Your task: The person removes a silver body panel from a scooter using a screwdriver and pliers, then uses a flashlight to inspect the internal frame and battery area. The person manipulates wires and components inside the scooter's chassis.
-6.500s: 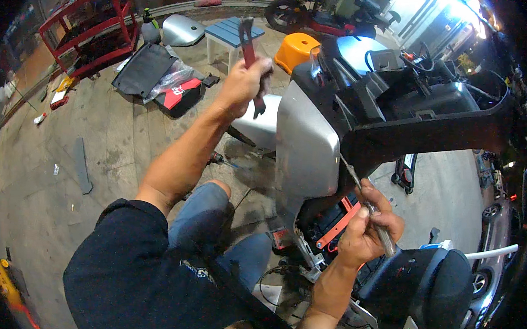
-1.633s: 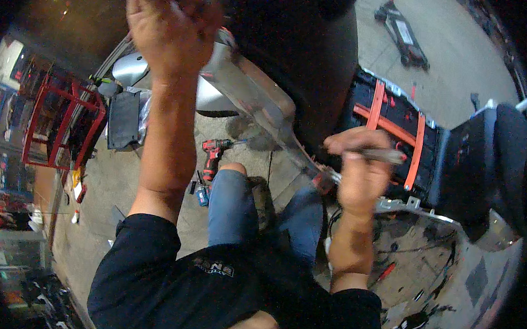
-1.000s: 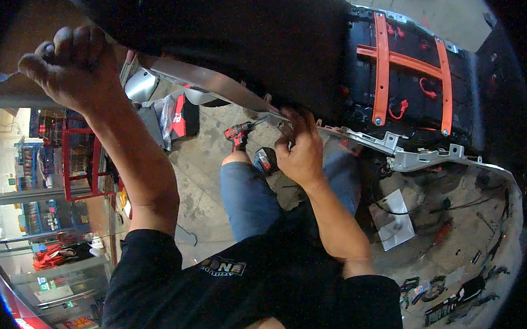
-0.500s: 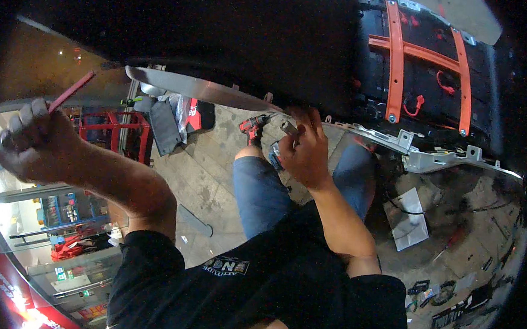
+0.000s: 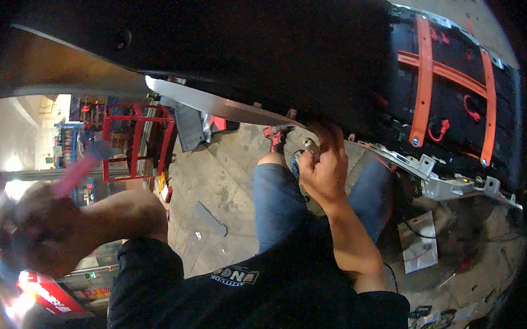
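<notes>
My left hand [image 5: 39, 226], blurred by motion, is closed on a red pry tool [image 5: 69, 177] held low at the far left, apart from the scooter. My right hand [image 5: 323, 174] is closed on a metal-ended tool [image 5: 309, 144], its fingers up against the lower edge of the silver side panel [image 5: 219, 104], under the black scooter body [image 5: 271, 44]. What the tool's far end touches is hidden by my fingers. White metal brackets [image 5: 449, 188] run along the edge to the right, beside a black section with orange straps [image 5: 424, 84].
A red and black drill [image 5: 276, 138] lies beyond my left knee. A red metal frame [image 5: 135, 141], a black mat [image 5: 190, 130] and a grey strip [image 5: 209, 218] are to the left. A white sheet [image 5: 418, 246], cables and scattered tools lie on the floor at the right.
My left hand has swung down with the red tool since half a second ago. My right hand stays at the panel's edge. Earlier, the view was more upright and showed the scooter's front.
</notes>
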A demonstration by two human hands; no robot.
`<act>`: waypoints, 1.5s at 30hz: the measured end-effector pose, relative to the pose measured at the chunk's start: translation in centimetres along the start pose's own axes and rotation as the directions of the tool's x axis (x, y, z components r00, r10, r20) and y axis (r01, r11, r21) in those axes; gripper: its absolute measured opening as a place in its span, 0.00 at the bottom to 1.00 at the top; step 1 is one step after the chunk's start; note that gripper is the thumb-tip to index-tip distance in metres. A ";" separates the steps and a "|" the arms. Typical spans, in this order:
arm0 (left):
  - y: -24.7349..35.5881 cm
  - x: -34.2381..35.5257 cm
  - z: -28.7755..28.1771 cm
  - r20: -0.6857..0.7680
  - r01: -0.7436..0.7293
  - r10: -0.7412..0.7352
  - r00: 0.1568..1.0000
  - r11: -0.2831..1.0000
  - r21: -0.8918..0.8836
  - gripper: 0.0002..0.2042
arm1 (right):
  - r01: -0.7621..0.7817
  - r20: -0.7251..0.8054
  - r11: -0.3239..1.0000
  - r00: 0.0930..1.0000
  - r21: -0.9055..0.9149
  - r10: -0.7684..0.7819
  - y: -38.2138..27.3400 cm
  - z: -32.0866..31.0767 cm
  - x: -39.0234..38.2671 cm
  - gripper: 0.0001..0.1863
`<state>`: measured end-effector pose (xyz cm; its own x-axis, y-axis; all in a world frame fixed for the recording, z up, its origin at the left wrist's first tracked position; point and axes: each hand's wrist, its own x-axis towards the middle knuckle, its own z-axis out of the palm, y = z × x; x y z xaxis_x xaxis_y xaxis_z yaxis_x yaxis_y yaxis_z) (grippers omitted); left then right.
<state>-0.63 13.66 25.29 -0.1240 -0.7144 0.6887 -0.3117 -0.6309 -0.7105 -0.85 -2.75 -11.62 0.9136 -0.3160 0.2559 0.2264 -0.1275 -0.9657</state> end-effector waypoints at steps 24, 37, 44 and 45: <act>11.5 -5.2 7.8 0.763 0.293 0.122 0.635 0.876 -0.384 0.20 | -0.007 0.173 0.999 0.985 -0.035 0.013 0.4 -2.1 0.7 0.17; 11.6 -5.9 8.2 0.736 0.231 0.098 0.670 0.915 -0.332 0.13 | -0.134 0.178 0.915 0.960 -0.382 0.215 5.9 -7.4 -3.3 0.37; 11.7 -5.6 8.1 0.743 0.239 0.096 0.662 0.913 -0.332 0.13 | -0.146 0.186 0.886 0.950 -0.441 0.249 6.0 -7.0 -3.1 0.35; 11.8 -5.6 8.0 0.750 0.254 0.086 0.655 0.911 -0.326 0.13 | -0.151 0.200 0.884 0.944 -0.443 0.261 6.1 -7.0 -3.1 0.35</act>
<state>3.94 7.78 11.83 0.5989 -0.7495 0.2820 -0.6224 -0.6573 -0.4250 -4.64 -9.15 -17.93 0.9894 -0.1438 -0.0195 -0.0872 -0.4816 -0.8720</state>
